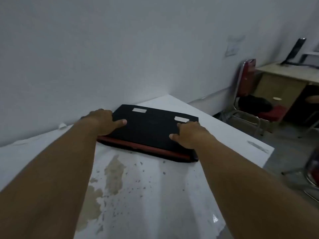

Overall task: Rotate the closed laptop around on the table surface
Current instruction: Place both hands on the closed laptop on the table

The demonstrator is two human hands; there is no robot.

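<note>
A closed black laptop (pixel 148 131) with a red strip along its near edge lies flat on the white table (pixel 155 195), close to the wall. Two pale stickers show on its top near the far edge. My left hand (pixel 105 120) grips the laptop's left side, thumb resting on top. My right hand (pixel 189 134) holds the right side, thumb on the lid and fingers wrapped over the edge. Both arms reach forward across the table.
The table surface carries a brown stain (pixel 110 178) and dark specks in front of the laptop. The wall (pixel 120 57) runs just behind the laptop. A red chair (pixel 248 100) and a wooden desk (pixel 284 78) stand to the right, beyond the table's right edge.
</note>
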